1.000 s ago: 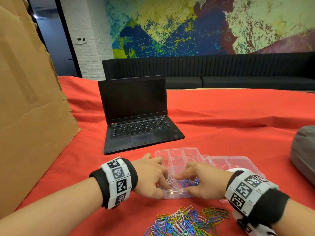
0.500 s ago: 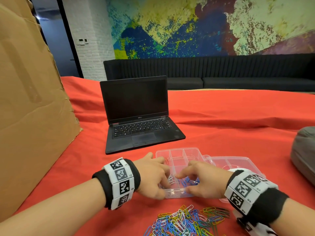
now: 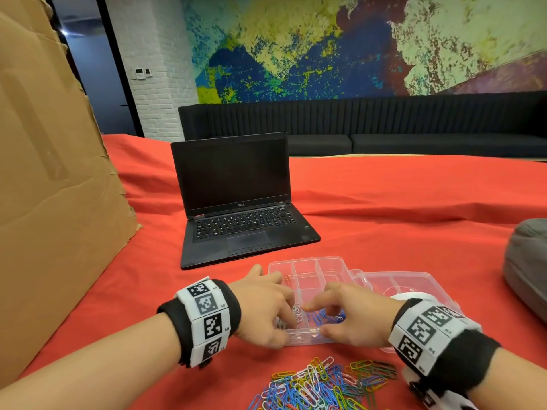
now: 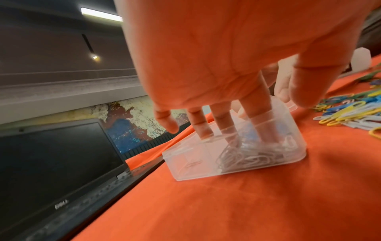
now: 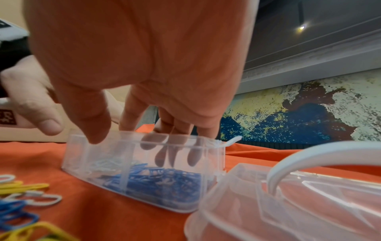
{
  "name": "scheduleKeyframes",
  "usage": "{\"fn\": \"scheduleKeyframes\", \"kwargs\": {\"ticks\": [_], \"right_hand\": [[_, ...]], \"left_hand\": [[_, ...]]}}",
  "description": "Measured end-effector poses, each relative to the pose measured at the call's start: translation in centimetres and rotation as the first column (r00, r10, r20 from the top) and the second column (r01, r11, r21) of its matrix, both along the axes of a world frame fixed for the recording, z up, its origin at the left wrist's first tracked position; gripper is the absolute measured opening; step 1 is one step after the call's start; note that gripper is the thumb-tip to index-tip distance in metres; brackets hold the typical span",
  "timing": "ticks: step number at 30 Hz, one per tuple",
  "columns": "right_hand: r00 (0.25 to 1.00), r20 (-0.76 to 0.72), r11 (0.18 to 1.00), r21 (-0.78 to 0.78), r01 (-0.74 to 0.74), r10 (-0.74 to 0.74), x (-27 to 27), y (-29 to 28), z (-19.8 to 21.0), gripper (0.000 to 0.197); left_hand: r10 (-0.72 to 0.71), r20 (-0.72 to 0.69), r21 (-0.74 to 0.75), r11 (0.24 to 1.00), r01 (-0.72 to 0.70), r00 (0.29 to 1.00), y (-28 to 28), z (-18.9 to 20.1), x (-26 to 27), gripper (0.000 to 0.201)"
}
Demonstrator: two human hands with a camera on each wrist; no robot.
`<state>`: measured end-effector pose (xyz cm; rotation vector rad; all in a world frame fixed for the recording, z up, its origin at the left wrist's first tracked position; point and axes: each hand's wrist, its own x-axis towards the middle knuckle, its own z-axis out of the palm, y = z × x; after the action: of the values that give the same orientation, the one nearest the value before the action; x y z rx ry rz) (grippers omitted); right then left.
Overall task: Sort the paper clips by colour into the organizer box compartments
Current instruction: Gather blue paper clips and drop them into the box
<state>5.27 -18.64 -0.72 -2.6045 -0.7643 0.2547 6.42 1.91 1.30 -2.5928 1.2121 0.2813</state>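
Two hands are down in the organizer box [image 3: 307, 273], which sits near the table's front edge, in front of the laptop [image 3: 239, 202]. Left hand [image 3: 263, 312]: fingers [image 4: 224, 124] straight, dipped into the front-left compartment among the white clips [image 4: 247, 158]; can't tell whether it has one pinched. Right hand [image 3: 352, 318]: fingers [image 5: 160, 156] relaxed and extended over the blue clips [image 5: 164, 179] in the next compartment, thumb on the front wall, nothing visibly held. Unsorted pile [image 3: 319, 386] lies at the table's front edge, just in front of the box. Open lid [image 3: 405, 285] lies flat to the right.

Risks, as I judge them:
- clips hook together, so lifting a hand out may drag a chain of whites across the divider into blue
- box is light plastic on a soft red cloth [image 3: 384, 208]; downward pressure on the front wall could tip or skid it
- both hands crowd adjacent cells, so a bump may flick clips over
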Motion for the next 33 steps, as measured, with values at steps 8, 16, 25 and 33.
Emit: {"fn": "scheduleKeyframes", "kwargs": {"ticks": [8,16,25,33], "right_hand": [[1.0,0.009,1.0,0.014,-0.006,0.006,0.2,-0.2,-0.3,0.046],[1.0,0.011,1.0,0.028,-0.004,0.003,0.3,-0.2,-0.5,0.044],[1.0,-0.011,1.0,0.008,0.002,-0.002,0.4,-0.1,-0.3,0.044],[0.996,0.089,0.992,-0.123,-0.012,0.023,-0.9,0.4,0.7,0.044]], "left_hand": [[0.019,0.012,0.004,1.0,-0.019,1.0,-0.5,-0.3,0.0,0.048],[-0.011,-0.041,0.012,1.0,0.011,0.999,-0.2,-0.5,0.0,0.05],[-0.073,0.003,-0.014,0.997,0.073,0.997,0.6,-0.4,0.3,0.046],[-0.098,0.024,-0.016,0.995,0.099,0.995,1.2,-0.8,0.2,0.046]]}}
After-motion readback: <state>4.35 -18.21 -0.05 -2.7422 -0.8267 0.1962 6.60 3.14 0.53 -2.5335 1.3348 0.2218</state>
